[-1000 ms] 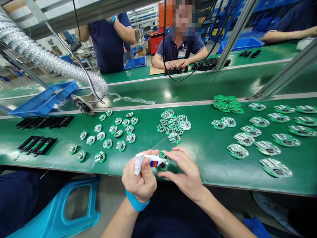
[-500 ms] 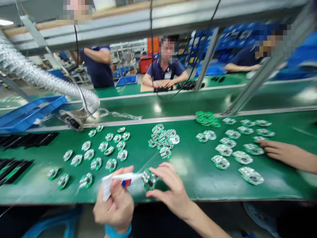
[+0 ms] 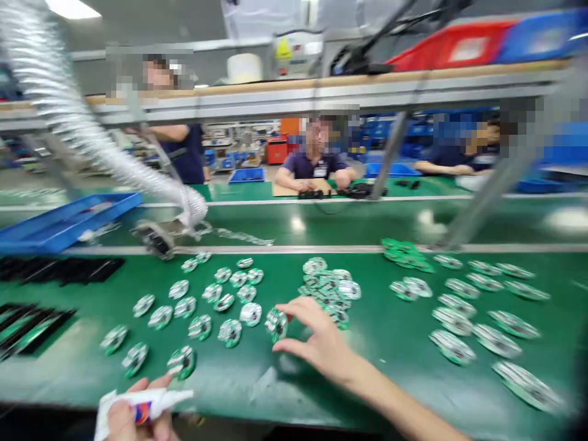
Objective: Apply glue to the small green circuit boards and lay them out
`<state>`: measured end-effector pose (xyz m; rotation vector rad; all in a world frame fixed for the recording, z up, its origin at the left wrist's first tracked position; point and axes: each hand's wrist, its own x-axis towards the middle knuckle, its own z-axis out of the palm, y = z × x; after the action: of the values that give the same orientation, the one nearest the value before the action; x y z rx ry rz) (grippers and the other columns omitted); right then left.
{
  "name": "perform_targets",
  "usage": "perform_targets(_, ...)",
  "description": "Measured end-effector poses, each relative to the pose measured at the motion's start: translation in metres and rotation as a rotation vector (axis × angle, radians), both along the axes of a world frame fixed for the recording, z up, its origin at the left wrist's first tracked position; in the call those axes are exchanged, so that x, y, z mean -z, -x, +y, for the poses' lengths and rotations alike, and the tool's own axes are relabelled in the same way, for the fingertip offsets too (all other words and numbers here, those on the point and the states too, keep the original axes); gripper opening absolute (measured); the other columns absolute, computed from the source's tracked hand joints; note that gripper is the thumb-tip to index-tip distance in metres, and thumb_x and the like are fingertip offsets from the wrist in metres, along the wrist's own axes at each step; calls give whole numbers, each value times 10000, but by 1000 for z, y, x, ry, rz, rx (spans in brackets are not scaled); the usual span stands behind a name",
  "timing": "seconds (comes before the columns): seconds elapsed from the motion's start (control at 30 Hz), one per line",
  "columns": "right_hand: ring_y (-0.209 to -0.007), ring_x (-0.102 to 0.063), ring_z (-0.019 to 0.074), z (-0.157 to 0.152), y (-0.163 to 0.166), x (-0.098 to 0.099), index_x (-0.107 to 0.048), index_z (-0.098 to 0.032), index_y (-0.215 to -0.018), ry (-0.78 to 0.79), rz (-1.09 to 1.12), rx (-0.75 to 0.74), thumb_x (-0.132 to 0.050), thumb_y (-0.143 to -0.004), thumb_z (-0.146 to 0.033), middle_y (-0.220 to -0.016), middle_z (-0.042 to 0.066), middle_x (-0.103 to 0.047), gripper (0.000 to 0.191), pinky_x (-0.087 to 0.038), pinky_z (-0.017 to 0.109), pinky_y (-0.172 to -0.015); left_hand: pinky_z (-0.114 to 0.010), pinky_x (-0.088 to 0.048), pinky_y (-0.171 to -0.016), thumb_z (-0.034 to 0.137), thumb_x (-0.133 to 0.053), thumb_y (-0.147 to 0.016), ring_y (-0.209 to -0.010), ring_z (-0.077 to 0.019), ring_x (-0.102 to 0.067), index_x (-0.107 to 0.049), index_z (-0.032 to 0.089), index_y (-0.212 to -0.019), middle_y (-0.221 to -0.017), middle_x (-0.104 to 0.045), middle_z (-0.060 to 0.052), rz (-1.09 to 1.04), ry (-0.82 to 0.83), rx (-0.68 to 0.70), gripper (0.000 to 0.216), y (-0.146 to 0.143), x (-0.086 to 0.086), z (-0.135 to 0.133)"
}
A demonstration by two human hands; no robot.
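Observation:
At the lower left, my left hand grips a white glue tube with a red and blue label, its nozzle pointing right. My right hand pinches a round green circuit board by its edge, thumb below and fingers above, over the green table. Left of it lie several loose boards of the same kind, the nearest being a white-and-green board. Behind my right hand is a heap of boards, partly covered by the fingers.
More boards lie spread at the right, near a stack of bare green boards. Black strips and a blue tray are at the left. A silver duct hangs down. Co-workers sit and stand across the bench.
My left hand with the glue tube has drawn away from the board, down and left. My right hand still holds the board. The other person's hand at the right has left view.

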<state>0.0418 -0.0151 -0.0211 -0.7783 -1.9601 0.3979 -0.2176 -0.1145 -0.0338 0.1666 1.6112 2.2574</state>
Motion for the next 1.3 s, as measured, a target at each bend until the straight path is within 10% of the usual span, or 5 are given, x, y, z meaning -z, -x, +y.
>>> perform_targets(0.23,-941,-707,227,91,111,-28,-755,-212,-1165,115,-181,-301,-872,-834,-463,-1028,58,-714,432,-591,398,-875,-157,-301,-401,567,-782,-805,-411,-30,-373,-675,127,-947,-792,-781,-83,-34,-81,-112,475,33,17,-30)
perform_targets(0.53,-968,-700,288,197,227,3,-804,-105,-1072,195,-541,-238,-911,-796,-371,-1001,138,-738,398,-552,386,-843,-152,-308,-415,589,-826,-746,-426,-30,-373,-696,119,-925,-791,-785,-103,-99,-48,-264,519,68,30,-54)
perform_targets(1.0,-1044,-678,317,230,227,26,-807,-162,-1180,131,-713,-187,-879,-808,-516,-1101,146,-743,519,-499,367,-873,-152,-306,-392,591,-840,-729,-414,-31,-374,-688,125,-955,-783,-784,-94,-107,-41,-193,539,66,36,-35)
perform_targets(1.3,-1214,-634,291,214,175,-6,-687,-150,-1385,93,-724,-60,-747,-938,-544,-1273,157,-686,599,-469,359,-1022,-186,-254,-343,482,-806,-764,-365,-54,-392,-677,131,-861,-718,-768,-66,-20,-40,-160,386,63,37,-48)
